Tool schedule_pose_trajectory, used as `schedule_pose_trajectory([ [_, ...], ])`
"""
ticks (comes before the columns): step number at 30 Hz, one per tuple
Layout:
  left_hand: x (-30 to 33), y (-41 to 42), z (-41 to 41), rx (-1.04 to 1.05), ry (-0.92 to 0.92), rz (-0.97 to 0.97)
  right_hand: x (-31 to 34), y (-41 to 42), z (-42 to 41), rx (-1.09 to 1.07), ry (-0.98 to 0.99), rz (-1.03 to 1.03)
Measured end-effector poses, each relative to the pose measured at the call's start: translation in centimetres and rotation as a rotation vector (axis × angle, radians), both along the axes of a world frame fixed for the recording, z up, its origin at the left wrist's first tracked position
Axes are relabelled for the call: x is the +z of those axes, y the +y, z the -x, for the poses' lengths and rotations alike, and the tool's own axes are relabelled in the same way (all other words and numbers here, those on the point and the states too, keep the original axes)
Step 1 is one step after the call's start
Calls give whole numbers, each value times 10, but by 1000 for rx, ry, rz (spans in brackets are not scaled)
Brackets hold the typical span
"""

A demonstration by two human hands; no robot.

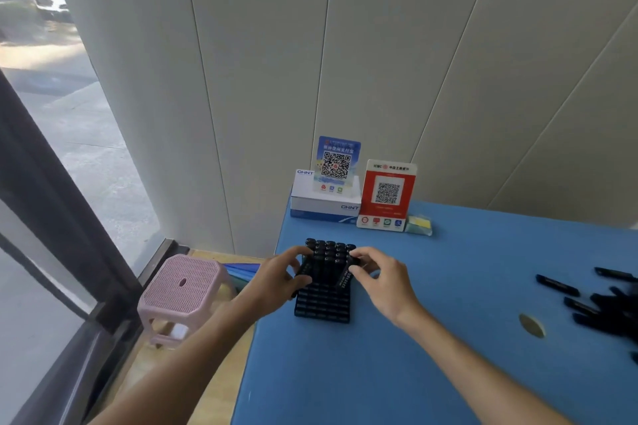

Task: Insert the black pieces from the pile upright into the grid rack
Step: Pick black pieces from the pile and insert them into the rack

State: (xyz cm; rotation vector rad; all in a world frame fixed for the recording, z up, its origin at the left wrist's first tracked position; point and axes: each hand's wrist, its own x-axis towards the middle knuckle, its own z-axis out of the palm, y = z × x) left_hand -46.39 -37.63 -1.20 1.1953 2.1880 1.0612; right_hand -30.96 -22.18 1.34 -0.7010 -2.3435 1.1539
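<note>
Both hands grip black pieces over the grid rack (322, 300), which we take as our landmark: the left hand (276, 278) curls its fingers round one black piece (303, 271) at the rack's left edge, and the right hand (376, 274) pinches a second black piece (345, 278) at the rack's right edge. We note that each held piece is tilted, its upper end leaning away from us, and the right one shows a line of pale print along its side. We cannot tell whether the lower end of either piece has entered a cell. The far rows of the rack are filled with upright pieces (329, 250), their rounded tops showing between the two hands; the near rows show open cells. The rack rests on the blue table (397, 373), close to the table's left edge. Well to the right of the rack, the pile of loose black pieces (600, 302) lies flat on the table, running out of view at the right edge. Between rack and pile, nearer the pile, we see a round hole (531, 325) in the table top. Beyond the rack stand a white box (324, 202), a blue QR sign (336, 164) on it, and a red QR sign (386, 195) just beside it. Left of the rack, off the table, a pink stool (181, 290) stands on the floor.
</note>
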Motion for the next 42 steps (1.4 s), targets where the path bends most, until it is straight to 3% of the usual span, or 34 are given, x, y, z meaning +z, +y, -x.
schedule_pose_trajectory([
  [12, -7, 0, 18, 9, -34, -69, -9, -7, 31, 80, -67, -114],
  [26, -24, 12, 22, 38, 64, -91, -33, -1, 37, 87, -91, -152],
  [34, -27, 22, 24, 32, 92, -110, -37, -4, 45, 123, -170, -379],
  [42, -30, 22, 24, 14, 149, -117, -37, -9, 51, 115, -141, -476],
])
